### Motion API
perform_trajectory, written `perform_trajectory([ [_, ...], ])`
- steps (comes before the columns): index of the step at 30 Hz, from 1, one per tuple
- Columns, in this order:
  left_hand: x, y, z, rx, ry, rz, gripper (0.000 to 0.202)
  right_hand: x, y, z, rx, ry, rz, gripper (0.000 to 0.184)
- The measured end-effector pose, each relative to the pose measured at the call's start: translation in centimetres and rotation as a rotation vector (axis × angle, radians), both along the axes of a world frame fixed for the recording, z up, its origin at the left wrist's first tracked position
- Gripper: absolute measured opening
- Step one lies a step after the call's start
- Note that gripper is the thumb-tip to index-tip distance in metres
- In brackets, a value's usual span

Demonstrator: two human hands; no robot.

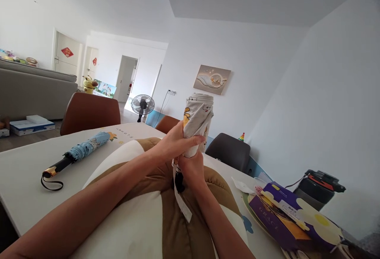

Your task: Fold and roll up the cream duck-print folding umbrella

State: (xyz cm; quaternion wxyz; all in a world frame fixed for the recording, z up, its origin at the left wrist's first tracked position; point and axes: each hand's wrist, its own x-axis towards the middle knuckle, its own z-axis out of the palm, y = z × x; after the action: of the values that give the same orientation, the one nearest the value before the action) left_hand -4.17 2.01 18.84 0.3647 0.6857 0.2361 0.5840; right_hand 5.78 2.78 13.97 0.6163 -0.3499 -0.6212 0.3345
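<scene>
I hold a folded white umbrella (198, 118) with cartoon prints upright over the table (20, 172). My left hand (175, 142) is wrapped round the bunched fabric at its middle. My right hand (192, 170) grips the lower end near the dark handle, from which a white strap (181, 199) hangs down. Both hands are closed on it. Below my arms an opened brown and cream umbrella canopy (154, 219) spreads across the table.
A folded blue umbrella (78, 152) with a black handle lies on the table at left. At right are a purple box (285, 215) on a plate and a dark jug (319, 189). Brown chairs (89, 112) stand behind the table, a fan (143, 105) farther back.
</scene>
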Motion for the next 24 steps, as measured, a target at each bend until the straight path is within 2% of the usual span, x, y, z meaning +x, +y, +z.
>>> perform_trajectory([
  [3,-0.9,0.5,0.3,-0.084,0.024,-0.172,0.027,0.2,0.0,0.4,0.001,-0.128,-0.037,0.016],
  [6,-1.7,1.2,0.6,-0.126,0.073,-0.344,0.028,0.6,0.0,0.5,-0.045,-0.165,0.012,0.015],
  [11,-1.7,2.2,0.9,-0.114,0.098,-0.589,0.023,1.8,0.1,0.5,-0.184,-0.092,0.307,0.024],
  [13,-1.5,2.3,1.0,-0.103,0.115,-0.63,0.022,2.1,0.2,0.4,-0.237,-0.068,0.393,0.03],
  [16,-1.1,2.2,1.1,-0.147,0.102,-0.555,0.02,2.0,0.1,0.3,-0.226,-0.053,0.376,0.029],
  [18,-0.8,2.0,1.0,-0.191,0.066,-0.438,0.022,1.8,-0.2,0.2,-0.164,-0.059,0.271,0.022],
  [22,0.3,1.0,1.0,-0.183,-0.047,-0.054,0.024,1.4,-1.3,-0.1,-0.02,-0.095,0.015,0.026],
  [24,1.0,0.2,1.1,-0.144,-0.067,0.121,0.023,1.3,-1.6,-0.1,0.019,-0.094,-0.024,0.03],
])
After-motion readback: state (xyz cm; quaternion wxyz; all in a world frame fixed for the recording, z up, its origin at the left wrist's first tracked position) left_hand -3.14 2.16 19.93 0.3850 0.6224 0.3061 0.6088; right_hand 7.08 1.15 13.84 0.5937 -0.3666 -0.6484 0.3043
